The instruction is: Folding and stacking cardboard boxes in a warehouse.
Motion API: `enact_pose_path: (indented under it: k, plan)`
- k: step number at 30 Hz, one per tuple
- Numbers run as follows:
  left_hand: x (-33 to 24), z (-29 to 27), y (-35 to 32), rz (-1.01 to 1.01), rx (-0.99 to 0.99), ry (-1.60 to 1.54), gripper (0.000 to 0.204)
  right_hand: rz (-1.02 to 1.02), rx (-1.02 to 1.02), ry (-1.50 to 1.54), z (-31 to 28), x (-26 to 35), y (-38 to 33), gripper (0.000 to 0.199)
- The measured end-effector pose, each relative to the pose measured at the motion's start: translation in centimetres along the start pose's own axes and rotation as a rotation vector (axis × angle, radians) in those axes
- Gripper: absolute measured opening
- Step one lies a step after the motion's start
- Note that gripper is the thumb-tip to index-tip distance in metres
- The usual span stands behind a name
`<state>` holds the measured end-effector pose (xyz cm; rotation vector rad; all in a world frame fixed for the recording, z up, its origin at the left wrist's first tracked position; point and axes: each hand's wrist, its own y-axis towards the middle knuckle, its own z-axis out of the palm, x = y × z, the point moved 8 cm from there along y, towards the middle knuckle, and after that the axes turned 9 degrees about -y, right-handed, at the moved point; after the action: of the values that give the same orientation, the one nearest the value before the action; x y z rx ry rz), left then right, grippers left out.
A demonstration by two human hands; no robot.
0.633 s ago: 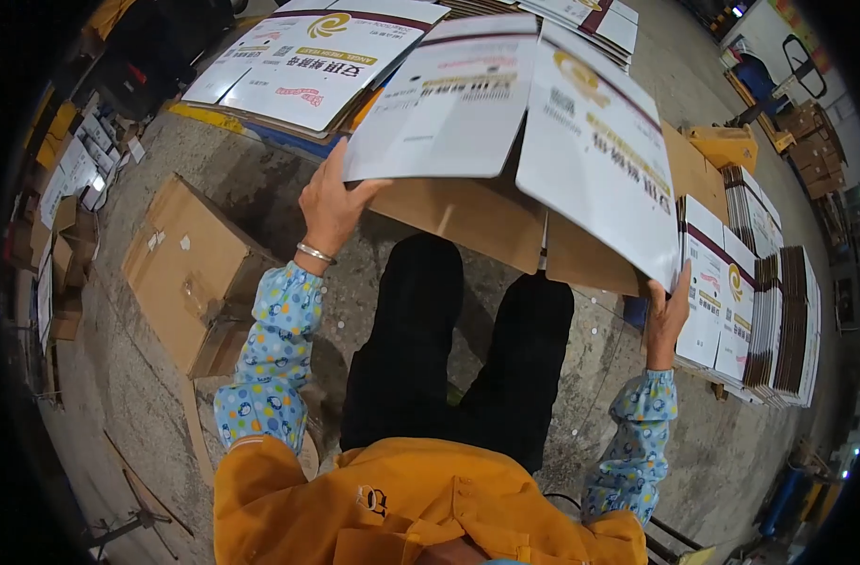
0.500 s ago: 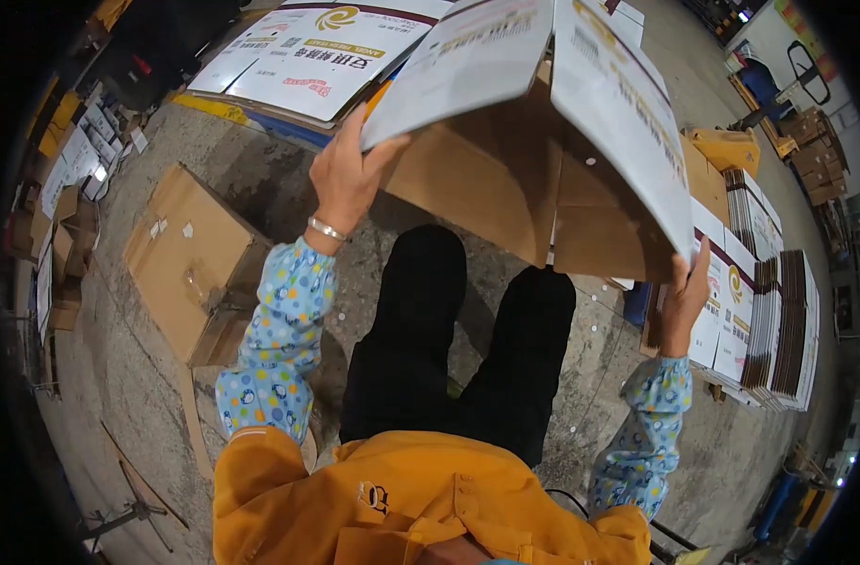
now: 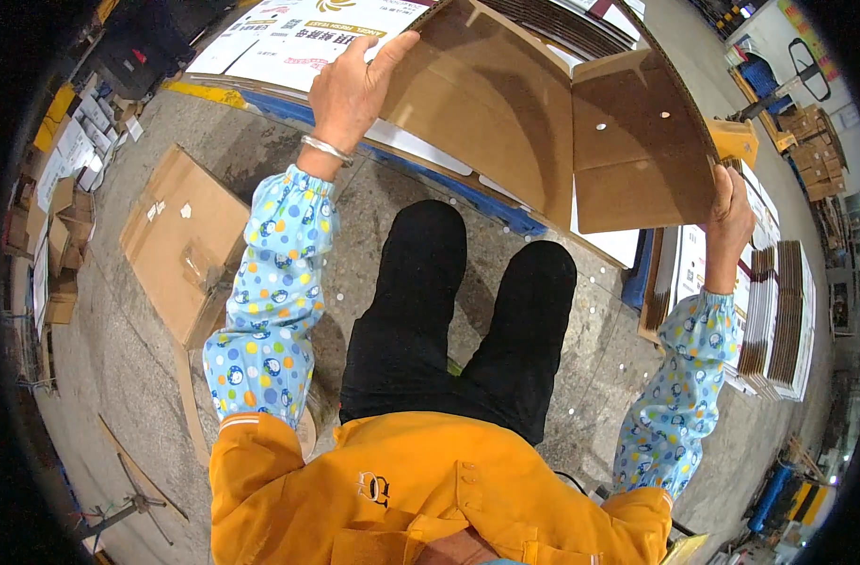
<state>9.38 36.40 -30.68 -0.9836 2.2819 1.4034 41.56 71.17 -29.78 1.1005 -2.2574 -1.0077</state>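
Observation:
A half-unfolded cardboard carton stretches between my hands, its plain brown inner side facing me and a fold running down between its panels. My left hand is closed at the carton's left edge, beside flat white printed cartons. At the right edge, my right hand grips the panel, with the fingers partly hidden behind the board. The carton's printed outer side is turned away from me. Several white flattened cartons lie behind and below it.
A worn brown box stands on the concrete floor at my left. Bundled flattened cartons are stacked on the right. A blue pallet edge runs in front of my knees. Loose cardboard lies far left.
The carton has swung up and opened wider, so its brown inside now shows instead of the white printed faces. My right hand has moved up and right; my left has risen slightly.

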Motion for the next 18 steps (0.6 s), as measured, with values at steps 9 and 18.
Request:
enact_pose_path:
  k: [9, 18]
  plan:
    - [0.6, 0.0, 0.1, -0.023, 0.071, 0.033, 0.059, -0.011, 0.062, -0.041, -0.1, -0.3, 0.0, 0.031]
    - [-2.9, -4.0, 0.9, -0.036, 0.030, -0.100, 0.052, 0.204, 0.141, -0.078, -4.4, -5.4, -0.3, 0.030]
